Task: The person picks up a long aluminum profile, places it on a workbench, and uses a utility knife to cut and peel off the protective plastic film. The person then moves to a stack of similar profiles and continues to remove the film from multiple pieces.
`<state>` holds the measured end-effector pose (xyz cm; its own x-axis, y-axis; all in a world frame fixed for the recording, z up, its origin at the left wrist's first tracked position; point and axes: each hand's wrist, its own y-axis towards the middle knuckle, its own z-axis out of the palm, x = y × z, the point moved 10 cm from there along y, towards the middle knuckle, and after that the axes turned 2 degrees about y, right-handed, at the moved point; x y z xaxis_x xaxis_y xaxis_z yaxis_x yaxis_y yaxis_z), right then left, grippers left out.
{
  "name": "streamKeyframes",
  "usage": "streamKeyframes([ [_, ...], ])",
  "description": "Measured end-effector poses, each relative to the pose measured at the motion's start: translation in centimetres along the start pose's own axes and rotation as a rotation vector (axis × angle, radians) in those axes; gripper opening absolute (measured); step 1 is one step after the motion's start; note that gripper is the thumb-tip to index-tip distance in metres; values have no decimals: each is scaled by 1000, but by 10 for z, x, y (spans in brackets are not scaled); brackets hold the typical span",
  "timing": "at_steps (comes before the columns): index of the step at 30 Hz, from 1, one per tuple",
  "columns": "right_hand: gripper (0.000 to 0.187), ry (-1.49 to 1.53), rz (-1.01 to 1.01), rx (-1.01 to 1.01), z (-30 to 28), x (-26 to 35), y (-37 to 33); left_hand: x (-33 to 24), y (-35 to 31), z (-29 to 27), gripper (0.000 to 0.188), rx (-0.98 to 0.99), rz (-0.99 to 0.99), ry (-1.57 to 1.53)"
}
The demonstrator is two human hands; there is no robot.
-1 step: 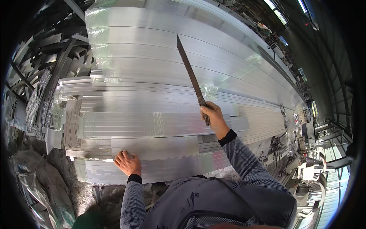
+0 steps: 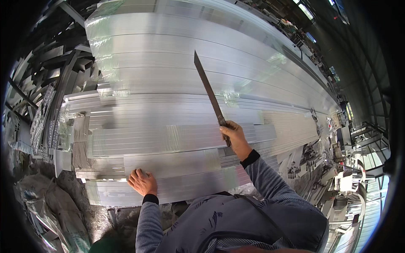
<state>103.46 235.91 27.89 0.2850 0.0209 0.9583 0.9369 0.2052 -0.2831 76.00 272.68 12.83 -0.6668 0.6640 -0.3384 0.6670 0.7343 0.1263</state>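
Note:
My right hand is closed round the dark handle of a long, narrow saw. Its brown blade points up and slightly left, teeth along the left edge, above stacked silver metal profiles. Lower left, my left hand has its fingers curled over the near edge of a wide, flat metal profile, close to that piece's left end. What lies under those fingers is hidden. Another silver profile, with green-tinted wrapping film, runs along the near side beneath my left wrist.
Wide film-wrapped metal panels fill the far side. Offcuts and frames are heaped at the left. A dusty grey sack slumps on the floor at lower left. More metal pieces lie off to the right.
The saw and my right hand sit slightly lower in the picture. The whole view has shifted a little; my left hand stays at the same profile.

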Motion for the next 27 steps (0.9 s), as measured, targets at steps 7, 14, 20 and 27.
streamKeyframes([
  [7,17,158,63,-186,-154,-98,-116,-11,-18,18,33,11,63,52],
  [14,22,202,-28,-243,-272,-78,-150,-66,-55,5,32,-92,194,98],
  [20,24,193,-25,-230,-360,-91,-160,-208,-154,10,26,0,378,-100],
  [27,19,441,170,71,-353,-126,-176,-381,-278,17,25,649,540,-513],
])
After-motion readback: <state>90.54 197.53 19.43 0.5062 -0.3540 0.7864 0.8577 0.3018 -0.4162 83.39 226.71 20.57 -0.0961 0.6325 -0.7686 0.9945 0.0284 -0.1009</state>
